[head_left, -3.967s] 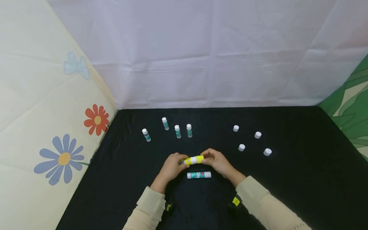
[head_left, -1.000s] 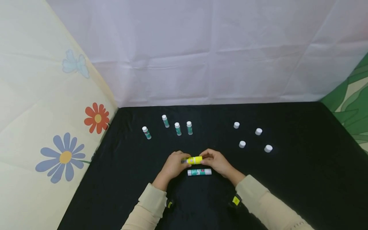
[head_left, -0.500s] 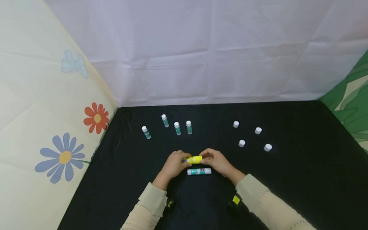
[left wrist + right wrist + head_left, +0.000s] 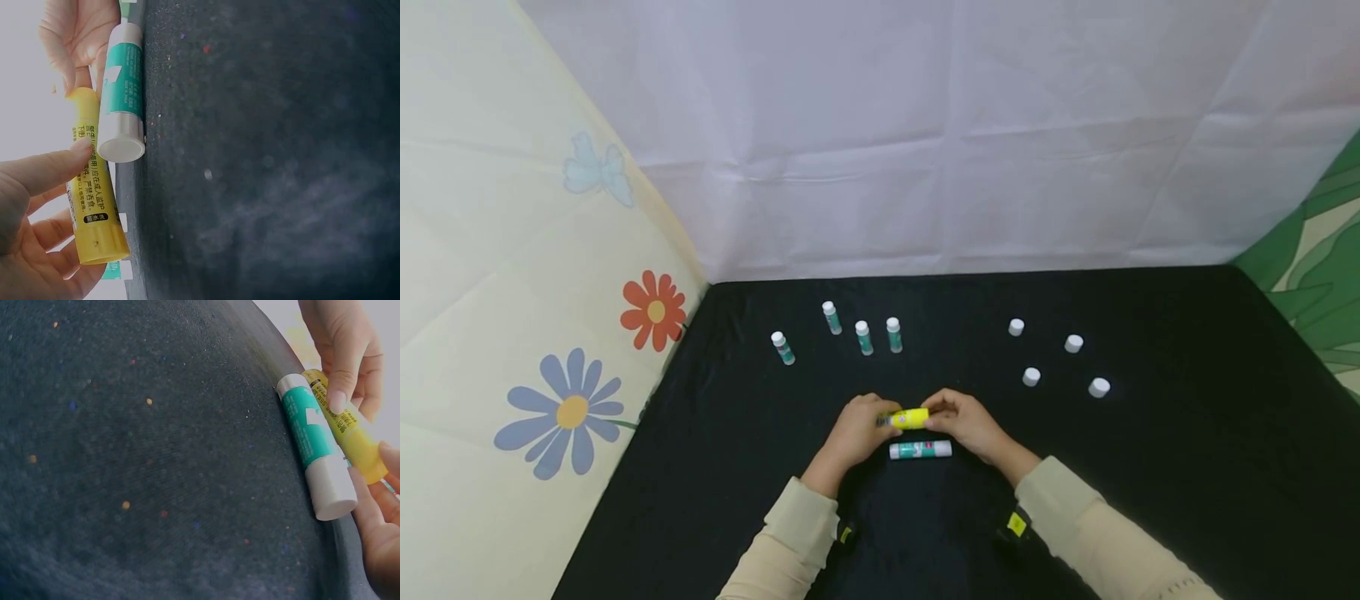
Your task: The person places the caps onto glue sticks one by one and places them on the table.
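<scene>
In the head view a yellow glue stick (image 4: 912, 419) lies level between my two hands. My left hand (image 4: 856, 429) grips its left part, thumb pressed along the printed label in the left wrist view. With thumb and fingers my right hand (image 4: 964, 423) pinches the right end, where the plain yellow cap (image 4: 367, 456) sits in the right wrist view. Just nearer to me, a green and white glue stick (image 4: 921, 450) rests on its side on the black cloth, its white cap toward the right.
Several small green glue sticks with white caps, one of them a glue stick (image 4: 864, 338) near the middle, stand at the back left. On the right are several short white cylinders, such as the white cylinder (image 4: 1099, 387). A pale cloth wall (image 4: 850, 208) rises behind the black tabletop (image 4: 1187, 467).
Four seconds ago a white band showed between the yellow body and the yellow cap; now the cap covers it. Over the last second both hands have hardly moved.
</scene>
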A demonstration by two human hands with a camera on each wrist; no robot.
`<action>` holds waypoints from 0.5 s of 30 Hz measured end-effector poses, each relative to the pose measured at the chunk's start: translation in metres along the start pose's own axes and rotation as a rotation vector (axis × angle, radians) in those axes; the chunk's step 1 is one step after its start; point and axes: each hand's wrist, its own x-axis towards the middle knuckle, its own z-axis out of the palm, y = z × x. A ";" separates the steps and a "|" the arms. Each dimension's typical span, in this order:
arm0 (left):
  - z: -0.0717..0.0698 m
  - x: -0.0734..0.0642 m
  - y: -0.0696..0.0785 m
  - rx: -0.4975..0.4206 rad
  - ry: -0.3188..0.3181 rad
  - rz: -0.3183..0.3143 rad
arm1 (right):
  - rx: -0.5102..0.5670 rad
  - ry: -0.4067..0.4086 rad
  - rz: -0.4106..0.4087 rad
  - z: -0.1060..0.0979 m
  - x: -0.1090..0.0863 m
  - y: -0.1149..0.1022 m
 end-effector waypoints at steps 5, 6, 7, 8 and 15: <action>-0.001 0.001 0.003 0.014 -0.016 -0.005 | -0.004 0.016 -0.003 0.000 -0.001 -0.001; -0.001 0.001 0.003 0.019 -0.019 -0.006 | -0.004 0.020 -0.004 0.000 -0.001 -0.001; -0.002 0.001 0.004 0.020 -0.022 -0.008 | -0.005 0.023 -0.004 0.000 -0.001 -0.001; -0.002 0.001 0.005 0.022 -0.025 -0.010 | -0.006 0.025 -0.004 0.000 -0.001 -0.001; -0.002 0.003 0.005 0.035 -0.031 -0.006 | -0.008 0.037 -0.001 -0.001 -0.001 0.000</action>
